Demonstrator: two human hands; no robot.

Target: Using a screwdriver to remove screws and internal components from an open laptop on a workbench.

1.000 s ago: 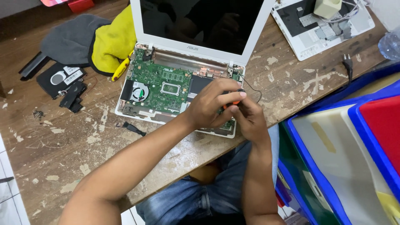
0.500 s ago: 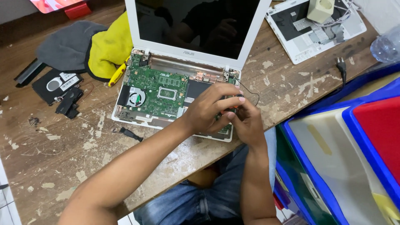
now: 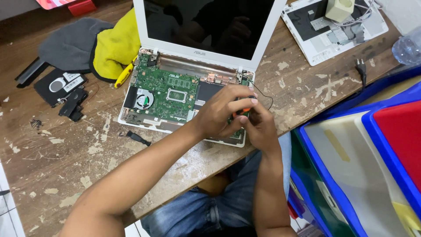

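A white laptop [image 3: 206, 52] lies open on the worn wooden table [image 3: 70, 162], its base uncovered to show a green circuit board [image 3: 164, 87] and a small fan [image 3: 142, 99]. Both hands meet over the base's right front corner. My left hand [image 3: 221, 112] curls around the top of an orange-and-black screwdriver [image 3: 241, 112]. My right hand [image 3: 259, 125] grips the same tool from below. The tool's tip is hidden under the fingers.
A grey cloth [image 3: 70, 41] and yellow cloth [image 3: 115, 46] lie at the back left, with a yellow-handled tool [image 3: 124, 74], a black hard drive [image 3: 59, 83] and small black parts [image 3: 72, 107]. Another white laptop shell [image 3: 333, 28] sits back right. Blue and red bins [image 3: 372, 158] stand at right.
The view has shifted slightly. Both hands stay on the screwdriver at the laptop's right front corner, with only small finger movement.
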